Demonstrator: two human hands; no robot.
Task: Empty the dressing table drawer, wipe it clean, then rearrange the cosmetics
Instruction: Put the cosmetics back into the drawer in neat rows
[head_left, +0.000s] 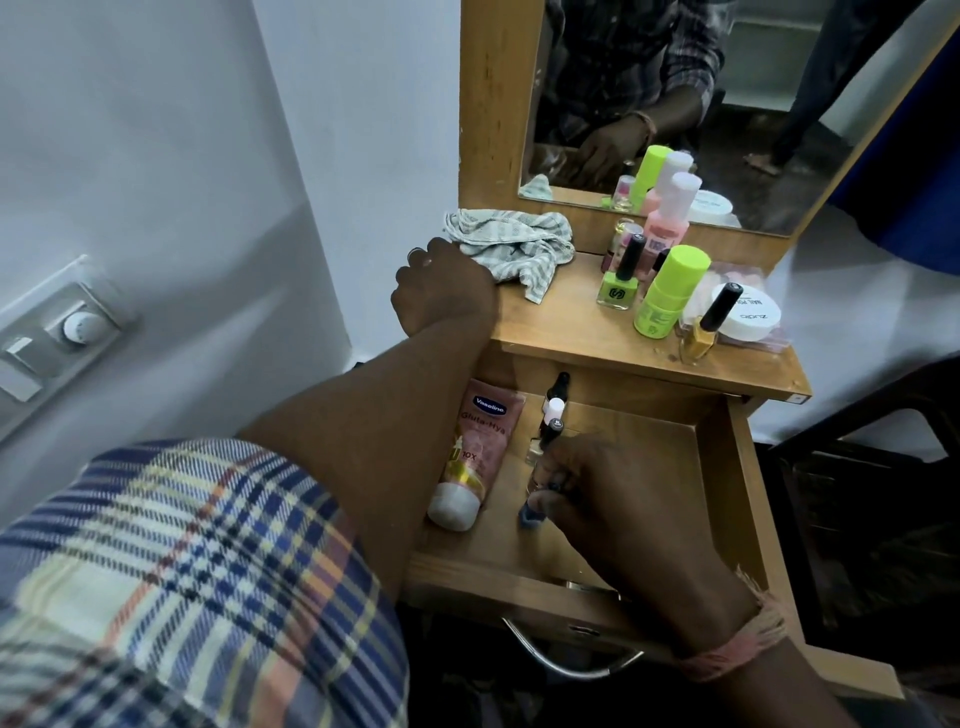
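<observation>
The wooden drawer (727, 478) stands pulled open below the dressing table top (561, 332). Inside it a pink Vaseline tube (475, 457) lies along the left side, cap toward me. Beside the tube, three small nail polish bottles (555, 410) stand in a row. My right hand (613, 509) is inside the drawer, fingers closed on a small blue nail polish bottle (531, 517) near the drawer floor. My left hand (441, 291) rests curled on the table top's left corner, touching a striped cloth (511, 244).
On the table top stand a green nail polish (618, 286), a lime green bottle (670, 291), a pink bottle (667, 223), a yellow nail polish (704, 332) and a white jar (753, 317). A mirror (675, 104) rises behind. A wall switch panel (67, 332) is left.
</observation>
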